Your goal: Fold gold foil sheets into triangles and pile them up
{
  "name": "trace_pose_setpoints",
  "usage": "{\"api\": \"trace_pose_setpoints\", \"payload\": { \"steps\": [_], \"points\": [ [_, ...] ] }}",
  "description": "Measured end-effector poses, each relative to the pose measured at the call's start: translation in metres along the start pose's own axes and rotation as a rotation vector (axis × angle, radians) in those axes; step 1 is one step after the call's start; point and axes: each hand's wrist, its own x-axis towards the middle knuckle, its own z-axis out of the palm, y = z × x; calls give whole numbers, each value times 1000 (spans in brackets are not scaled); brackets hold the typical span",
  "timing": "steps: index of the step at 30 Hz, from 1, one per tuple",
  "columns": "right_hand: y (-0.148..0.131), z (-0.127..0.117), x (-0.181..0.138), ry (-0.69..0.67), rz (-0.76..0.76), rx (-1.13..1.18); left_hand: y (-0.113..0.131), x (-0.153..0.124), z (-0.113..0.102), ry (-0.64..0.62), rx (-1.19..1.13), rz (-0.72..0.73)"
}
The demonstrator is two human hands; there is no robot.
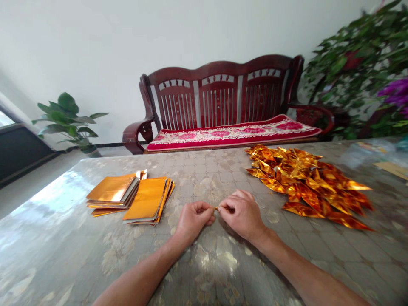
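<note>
My left hand [195, 219] and my right hand [240, 212] meet low over the middle of the table, fingertips pinched together. Between them shows a tiny bit of gold foil paper [216, 208]; the rest of it is hidden by my fingers. Left of my hands lie two stacks of square gold foil sheets, a farther stack [111, 189] and a nearer stack [145, 199], partly overlapping. To the right is a heap of folded gold foil pieces [296, 182] with pointed ends.
The table [197, 174] has a patterned, shiny cover. Clear plastic [366, 152] lies at its far right. Behind stands a dark red wooden bench [218, 102] with a floral cushion [229, 134]. Potted plants flank it: a small plant [68, 117] and a large leafy one [366, 68].
</note>
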Motion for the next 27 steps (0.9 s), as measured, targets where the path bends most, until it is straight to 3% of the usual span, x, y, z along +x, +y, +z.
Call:
{"api": "trace_pose_setpoints", "payload": {
  "steps": [14, 27],
  "points": [
    [1, -2, 2, -13, -39, 66, 0, 1, -5, -136, -111, -75],
    [3, -5, 3, -87, -86, 139, -4, 1, -3, -84, -94, 28]
  ]
}}
